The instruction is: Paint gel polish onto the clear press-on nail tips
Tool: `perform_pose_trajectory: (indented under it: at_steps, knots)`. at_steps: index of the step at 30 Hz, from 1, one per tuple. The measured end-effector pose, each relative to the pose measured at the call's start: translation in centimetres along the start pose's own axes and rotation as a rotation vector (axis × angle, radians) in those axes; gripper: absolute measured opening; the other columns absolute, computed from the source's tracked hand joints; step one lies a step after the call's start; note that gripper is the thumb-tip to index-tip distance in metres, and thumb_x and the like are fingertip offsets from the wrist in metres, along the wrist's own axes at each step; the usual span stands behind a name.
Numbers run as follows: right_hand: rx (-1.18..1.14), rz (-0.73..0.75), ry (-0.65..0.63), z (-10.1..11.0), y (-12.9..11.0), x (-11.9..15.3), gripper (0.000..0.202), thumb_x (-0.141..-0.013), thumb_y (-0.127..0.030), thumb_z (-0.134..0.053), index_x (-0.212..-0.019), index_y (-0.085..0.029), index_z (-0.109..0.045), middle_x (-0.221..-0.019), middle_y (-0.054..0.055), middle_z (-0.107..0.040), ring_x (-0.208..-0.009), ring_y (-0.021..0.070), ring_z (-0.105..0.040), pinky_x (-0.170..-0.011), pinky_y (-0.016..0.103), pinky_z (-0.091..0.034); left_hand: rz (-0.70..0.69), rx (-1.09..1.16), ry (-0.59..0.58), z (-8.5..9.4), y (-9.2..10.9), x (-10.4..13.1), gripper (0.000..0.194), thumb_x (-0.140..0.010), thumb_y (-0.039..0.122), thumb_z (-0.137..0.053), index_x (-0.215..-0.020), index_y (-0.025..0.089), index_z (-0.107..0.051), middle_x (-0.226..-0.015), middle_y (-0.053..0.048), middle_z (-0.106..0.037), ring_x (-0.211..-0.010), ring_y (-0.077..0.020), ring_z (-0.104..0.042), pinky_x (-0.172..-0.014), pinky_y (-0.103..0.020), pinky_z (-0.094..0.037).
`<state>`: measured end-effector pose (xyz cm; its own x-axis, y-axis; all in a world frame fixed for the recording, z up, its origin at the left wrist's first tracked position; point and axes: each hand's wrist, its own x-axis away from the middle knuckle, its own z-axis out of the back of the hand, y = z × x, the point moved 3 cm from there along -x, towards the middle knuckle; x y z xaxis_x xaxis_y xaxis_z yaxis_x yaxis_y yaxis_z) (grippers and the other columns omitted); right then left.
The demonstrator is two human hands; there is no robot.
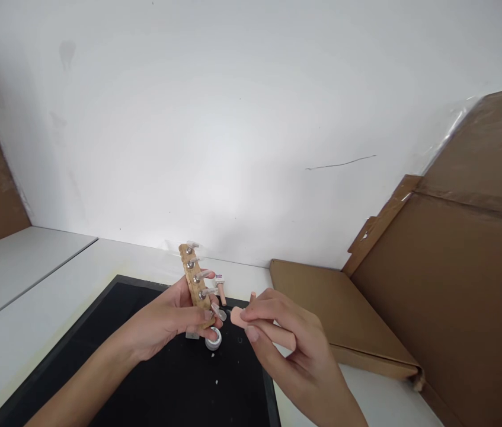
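Note:
My left hand is closed around a wooden-looking nail display stand, tilted upright. Several clear nail tips stick out from its silver round mounts. Pinched in my right hand is a nail polish brush with a pink handle. Its bristle end is at the lowest nail tip; whether they touch I cannot tell. A longer pink cylinder also lies within my right hand's fingers, and a small pink end shows above them.
Below the stand, a small round white jar sits on the black mat, beside a small clear block. A bottle with a pink cap is behind. A flat cardboard box lies right; cardboard panels and a white wall enclose the table.

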<state>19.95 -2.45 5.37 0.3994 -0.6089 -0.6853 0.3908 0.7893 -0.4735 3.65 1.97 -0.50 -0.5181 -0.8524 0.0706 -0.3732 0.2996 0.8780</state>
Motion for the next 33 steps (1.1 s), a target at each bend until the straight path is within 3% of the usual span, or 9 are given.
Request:
perform_pose_trajectory:
  at_steps: [7,13,20,27,33]
  knots:
    - [0.037,-0.038,-0.013,0.03,0.21,0.19,0.018,-0.078,-0.004,-0.049,-0.075,-0.021,-0.055,-0.066,0.000,-0.057,-0.056,0.0124,-0.051,-0.054,0.025,-0.043,-0.012,0.007,0.007,-0.06,0.18,0.04,0.056,-0.069,0.007,-0.071,-0.117,0.022,-0.046,-0.083,0.001,-0.061,-0.076,-0.0154,-0.063,-0.070,-0.031,-0.048]
    - [-0.003,-0.015,-0.001,-0.01,0.05,0.07,0.020,-0.081,-0.005,-0.049,-0.087,-0.022,-0.058,-0.069,0.000,-0.056,-0.058,0.0125,-0.051,-0.054,0.025,-0.044,-0.003,-0.006,-0.002,-0.01,0.23,0.06,0.054,-0.071,0.009,-0.070,-0.117,0.022,-0.046,-0.086,0.000,-0.061,-0.074,-0.0147,-0.063,-0.070,-0.031,-0.049]
    - [0.027,-0.025,-0.010,-0.07,0.03,-0.02,0.018,-0.077,-0.004,-0.049,-0.074,-0.021,-0.054,-0.064,0.000,-0.055,-0.057,0.0130,-0.051,-0.057,0.027,-0.045,-0.019,-0.005,-0.009,-0.21,0.51,0.12,0.049,-0.070,0.008,-0.070,-0.113,0.022,-0.049,-0.082,0.001,-0.060,-0.073,-0.0128,-0.062,-0.067,-0.029,-0.048]
    - [0.005,0.002,-0.001,-0.10,-0.13,-0.16,0.018,-0.081,-0.007,-0.049,-0.085,-0.022,-0.057,-0.066,0.000,-0.057,-0.058,0.0133,-0.051,-0.053,0.026,-0.043,-0.013,-0.007,-0.032,-0.06,0.42,0.07,0.049,-0.070,0.011,-0.072,-0.112,0.022,-0.050,-0.083,0.002,-0.060,-0.071,-0.0124,-0.061,-0.067,-0.028,-0.048]
    - [0.020,-0.013,-0.007,-0.14,-0.01,-0.03,0.018,-0.077,-0.004,-0.048,-0.074,-0.022,-0.052,-0.060,-0.002,-0.055,-0.056,0.0131,-0.050,-0.057,0.028,-0.044,-0.008,-0.034,-0.021,-0.11,0.47,0.16,0.047,-0.071,0.010,-0.070,-0.111,0.023,-0.050,-0.082,0.002,-0.061,-0.070,-0.0116,-0.061,-0.065,-0.027,-0.047]
